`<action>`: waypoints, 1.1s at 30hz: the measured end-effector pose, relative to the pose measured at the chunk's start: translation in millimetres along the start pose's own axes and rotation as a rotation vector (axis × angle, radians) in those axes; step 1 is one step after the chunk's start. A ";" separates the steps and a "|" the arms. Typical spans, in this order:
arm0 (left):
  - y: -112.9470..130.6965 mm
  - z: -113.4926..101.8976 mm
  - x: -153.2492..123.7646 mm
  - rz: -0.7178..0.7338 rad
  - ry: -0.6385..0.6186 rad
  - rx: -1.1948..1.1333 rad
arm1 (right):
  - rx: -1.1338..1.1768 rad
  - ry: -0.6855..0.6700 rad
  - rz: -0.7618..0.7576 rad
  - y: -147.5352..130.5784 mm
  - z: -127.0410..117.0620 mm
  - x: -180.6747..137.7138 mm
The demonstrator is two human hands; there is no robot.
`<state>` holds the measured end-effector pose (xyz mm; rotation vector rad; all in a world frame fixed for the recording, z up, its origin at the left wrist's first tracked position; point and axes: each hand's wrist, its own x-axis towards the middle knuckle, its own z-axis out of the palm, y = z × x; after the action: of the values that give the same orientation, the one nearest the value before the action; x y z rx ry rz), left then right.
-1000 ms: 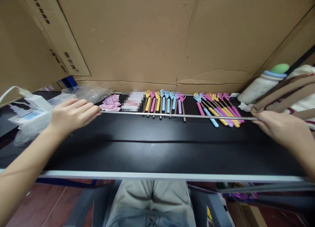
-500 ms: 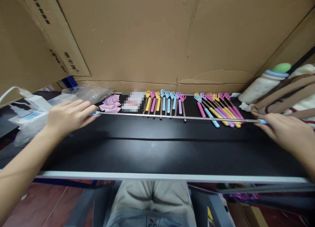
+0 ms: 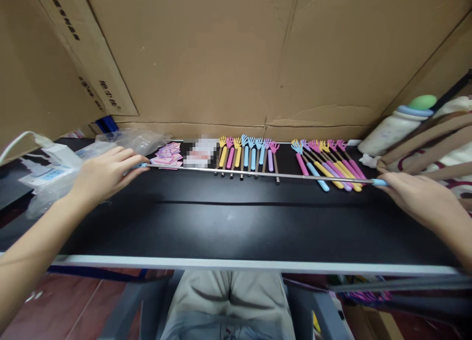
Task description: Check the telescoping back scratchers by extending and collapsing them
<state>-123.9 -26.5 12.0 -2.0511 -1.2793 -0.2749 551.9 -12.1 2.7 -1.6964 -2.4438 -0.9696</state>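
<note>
One metal rod is already stretched long, left hand and right hand gripping its blue ends, while little rakes lie in two rows.

A brown cardboard panel forms the rear wall behind the surface. A second cardboard panel, bearing dark printed characters, encloses the left side. The surface is black with a pale front edge; a diffuse light reflection lies near mid-length. Below: reddish floor tiles with pale joints, and grey chair armrests.
</note>
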 end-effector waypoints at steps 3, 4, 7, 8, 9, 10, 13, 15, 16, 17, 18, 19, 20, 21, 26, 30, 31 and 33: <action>-0.5 0.2 -1.4 -0.023 0.013 0.017 | 0.023 -0.002 -0.003 -2.0 -2.5 1.7; 0.4 -0.1 -1.5 -0.047 0.025 0.020 | 0.016 0.011 0.008 -3.5 -4.2 2.4; 7.9 -1.9 1.7 -0.091 0.062 0.009 | -0.037 0.087 0.036 -15.8 -12.4 7.7; 12.2 -2.5 4.0 -0.072 0.059 -0.009 | -0.052 0.117 0.024 -23.0 -15.7 10.7; 17.3 -3.0 6.6 -0.047 0.053 -0.031 | -0.055 0.143 -0.002 -31.4 -19.1 14.2; 22.7 -3.3 9.3 -0.024 0.041 -0.051 | -0.051 0.175 -0.035 -40.7 -22.2 17.9; 38.4 -2.8 15.1 -0.054 0.046 -0.058 | 0.032 0.200 -0.115 -67.6 -30.3 28.0; 47.2 -1.8 16.7 -0.073 0.059 -0.036 | 0.073 0.225 -0.147 -81.1 -34.7 32.8; 51.4 -1.5 17.3 -0.059 0.060 -0.036 | 0.076 0.247 -0.167 -86.5 -36.9 34.7; 55.9 -1.5 18.2 -0.039 0.063 -0.044 | 0.071 0.276 -0.191 -91.6 -39.3 36.6; 60.9 -2.0 19.6 -0.015 0.070 -0.060 | 0.062 0.311 -0.218 -96.7 -41.9 38.7; 66.5 -3.3 21.7 0.004 0.080 -0.082 | 0.053 0.337 -0.244 -102.3 -44.7 41.0; 72.7 -5.3 24.3 0.010 0.096 -0.103 | 0.051 0.362 -0.266 -108.5 -47.6 43.5; 79.4 -8.0 27.4 0.002 0.117 -0.119 | 0.061 0.372 -0.275 -115.6 -50.8 46.1; 114.4 -26.3 44.2 0.021 0.240 -0.136 | 0.205 0.312 -0.260 -157.8 -67.3 56.8; 132.0 -32.6 55.4 0.034 0.236 -0.112 | 0.166 0.325 -0.258 -181.2 -78.8 62.3; 133.6 -32.5 57.5 0.011 0.219 -0.099 | 0.145 0.350 -0.254 -183.4 -80.6 63.5; 134.5 -31.3 60.1 -0.016 0.189 -0.087 | 0.119 0.387 -0.251 -184.5 -82.8 65.4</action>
<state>25.9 -41.2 5.9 -2.0332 -1.1866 -0.5270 340.9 -38.2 4.2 -1.0630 -2.4246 -1.0335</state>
